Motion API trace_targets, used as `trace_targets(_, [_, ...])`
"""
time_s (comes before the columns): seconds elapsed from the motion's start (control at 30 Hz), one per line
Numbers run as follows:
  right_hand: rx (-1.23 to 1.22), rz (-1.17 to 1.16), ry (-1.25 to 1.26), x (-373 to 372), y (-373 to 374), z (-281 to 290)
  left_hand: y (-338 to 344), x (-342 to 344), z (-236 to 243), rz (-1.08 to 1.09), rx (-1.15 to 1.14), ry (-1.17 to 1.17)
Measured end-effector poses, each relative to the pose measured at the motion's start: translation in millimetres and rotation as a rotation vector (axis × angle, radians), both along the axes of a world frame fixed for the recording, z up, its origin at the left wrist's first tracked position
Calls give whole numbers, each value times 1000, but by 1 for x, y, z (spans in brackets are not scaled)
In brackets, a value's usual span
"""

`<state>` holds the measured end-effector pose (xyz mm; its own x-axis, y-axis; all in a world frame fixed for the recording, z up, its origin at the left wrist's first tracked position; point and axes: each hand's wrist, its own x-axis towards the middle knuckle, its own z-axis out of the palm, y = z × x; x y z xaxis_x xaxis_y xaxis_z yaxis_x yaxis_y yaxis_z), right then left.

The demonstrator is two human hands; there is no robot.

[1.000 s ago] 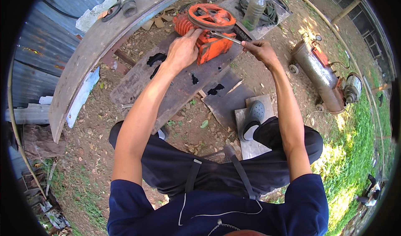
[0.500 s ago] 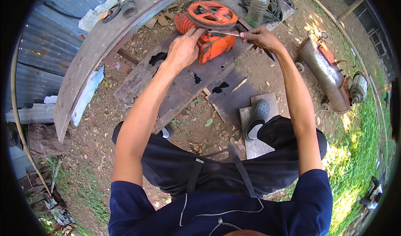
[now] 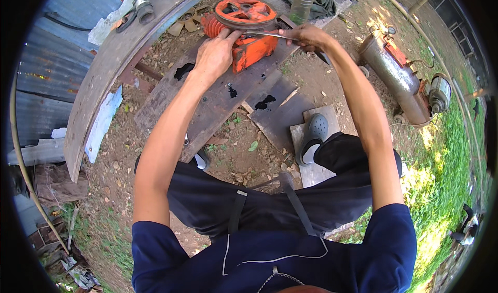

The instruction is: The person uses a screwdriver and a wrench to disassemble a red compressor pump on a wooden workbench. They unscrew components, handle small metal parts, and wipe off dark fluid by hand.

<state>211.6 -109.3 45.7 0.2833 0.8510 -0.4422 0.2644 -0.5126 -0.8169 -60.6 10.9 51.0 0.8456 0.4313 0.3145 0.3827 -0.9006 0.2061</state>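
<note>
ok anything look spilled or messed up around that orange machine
Yes: black, oily-looking patches stain the wooden planks in front of the orange machine, another lying left of the left hand.
</note>
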Motion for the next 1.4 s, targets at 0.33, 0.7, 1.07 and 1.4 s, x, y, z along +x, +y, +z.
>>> trace_targets(0.33, [106, -116, 215, -124, -46, -4, 6, -3, -6, -41, -32, -16])
trace_targets(0.7, [624, -535, 1420, -283, 78, 48, 30, -26, -17, -16, -178, -34])
trace_targets(1.07, [465, -312, 1230, -314, 18, 51, 42, -14, -66, -1, -87, -230])
trace_targets(1.4, [213, -144, 534, -115, -96, -22, 26, -10, -37, -122, -106, -318])
